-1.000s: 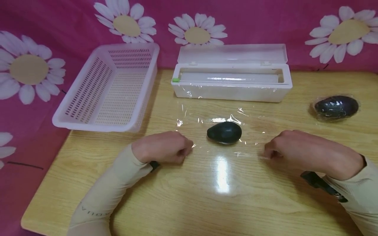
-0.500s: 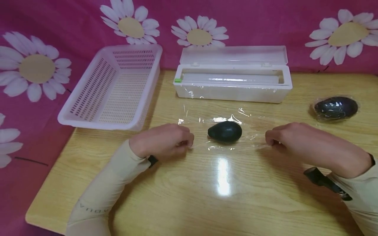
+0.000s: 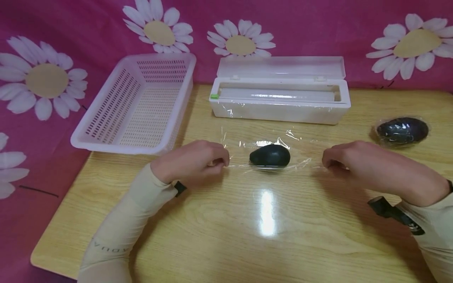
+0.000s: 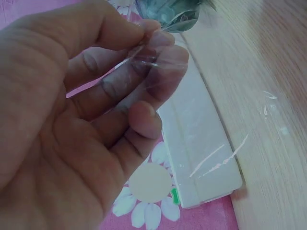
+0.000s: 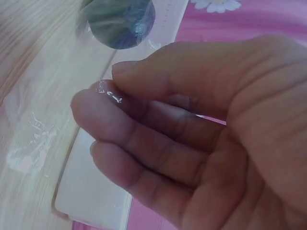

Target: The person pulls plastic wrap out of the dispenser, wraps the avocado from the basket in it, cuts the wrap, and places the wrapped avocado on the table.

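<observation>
A dark green avocado [image 3: 270, 156] lies on a sheet of clear plastic wrap [image 3: 301, 164] in the middle of the table. My left hand [image 3: 194, 160], to its left, pinches the near edge of the wrap between thumb and fingertips. To the right of the avocado, my right hand [image 3: 368, 169] pinches the other end of that edge. The edge stretches between both hands, raised in front of the avocado and overlapping its lower side in the head view. In the left wrist view, film [image 4: 153, 62] crosses the fingertips.
Behind the avocado stands a white wrap dispenser box [image 3: 279, 110], lid up, with a roll inside and a green slider [image 3: 214, 96]. A white slotted basket [image 3: 162, 145] is at the back left. A wrapped avocado [image 3: 402, 130] lies at the right.
Both hands have lifted and moved away from me, toward the box, bringing the near edge of the wrap up to the avocado. The avocado stays in place.
</observation>
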A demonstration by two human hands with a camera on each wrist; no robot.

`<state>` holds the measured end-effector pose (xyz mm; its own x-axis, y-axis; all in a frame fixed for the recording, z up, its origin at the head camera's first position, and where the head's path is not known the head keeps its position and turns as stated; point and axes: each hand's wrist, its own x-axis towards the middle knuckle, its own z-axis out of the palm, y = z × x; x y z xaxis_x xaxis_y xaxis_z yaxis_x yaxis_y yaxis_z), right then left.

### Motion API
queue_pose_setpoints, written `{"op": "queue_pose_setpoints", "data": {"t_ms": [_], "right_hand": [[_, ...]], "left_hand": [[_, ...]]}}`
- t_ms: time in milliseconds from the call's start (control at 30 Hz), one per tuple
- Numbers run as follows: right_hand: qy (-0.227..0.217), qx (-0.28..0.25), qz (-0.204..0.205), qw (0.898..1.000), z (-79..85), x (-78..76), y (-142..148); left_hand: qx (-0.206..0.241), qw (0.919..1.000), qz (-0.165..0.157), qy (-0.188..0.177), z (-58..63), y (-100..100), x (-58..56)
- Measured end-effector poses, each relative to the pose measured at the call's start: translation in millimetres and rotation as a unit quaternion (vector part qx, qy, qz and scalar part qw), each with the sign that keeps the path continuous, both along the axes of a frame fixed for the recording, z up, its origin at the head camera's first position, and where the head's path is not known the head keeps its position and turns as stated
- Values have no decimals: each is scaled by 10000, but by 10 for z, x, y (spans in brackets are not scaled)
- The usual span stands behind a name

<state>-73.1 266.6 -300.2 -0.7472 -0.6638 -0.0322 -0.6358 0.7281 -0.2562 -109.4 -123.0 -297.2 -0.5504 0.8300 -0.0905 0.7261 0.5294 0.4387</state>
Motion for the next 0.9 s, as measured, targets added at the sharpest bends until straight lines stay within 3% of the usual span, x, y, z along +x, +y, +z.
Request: {"op": "queue_pose_setpoints", "data": {"t_ms": [367, 667, 900], "right_hand": [[80, -15, -68, 9999, 11, -55, 2], [-31, -204, -269, 9994, 10, -156, -55], [193, -563, 40, 9982, 17, -281, -175]], "left_hand": [[137, 9996, 196, 115, -10, -3, -48], [463, 9974, 496, 236, -42, 78, -179], [339, 9960, 710, 429, -69, 225, -251]]}}
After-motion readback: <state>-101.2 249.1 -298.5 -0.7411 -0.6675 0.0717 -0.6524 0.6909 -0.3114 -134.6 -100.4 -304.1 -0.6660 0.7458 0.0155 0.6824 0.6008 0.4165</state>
